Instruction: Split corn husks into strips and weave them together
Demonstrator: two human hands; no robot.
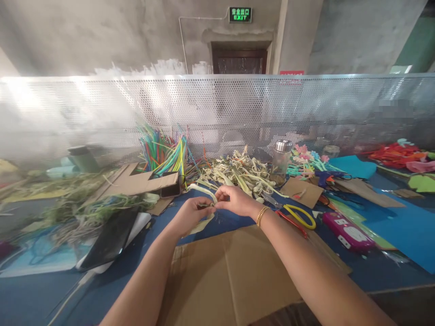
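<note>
My left hand (195, 213) and my right hand (234, 200) meet over the blue tabletop, both closed on a pale strip of dried husk (204, 190). One end of the strip curves up and away to the left; the part between my fingertips is mostly hidden. Another flat pale piece (200, 225) shows just below my left fingers. Right behind my hands lies a heap of dried, twisted husks (238, 172). A sheet of brown cardboard (231, 271) is under my forearms. Scissors with yellow and red handles (299, 216) rest beside my right wrist.
Left of my hands are a black tablet (110, 237), dried grass (102, 210) and a phone (171, 184). Behind stand colourful pipe cleaners (165, 151) and a clear bottle (281, 158). A purple device (348, 231) lies at right. A perforated metal panel (217, 104) closes off the back.
</note>
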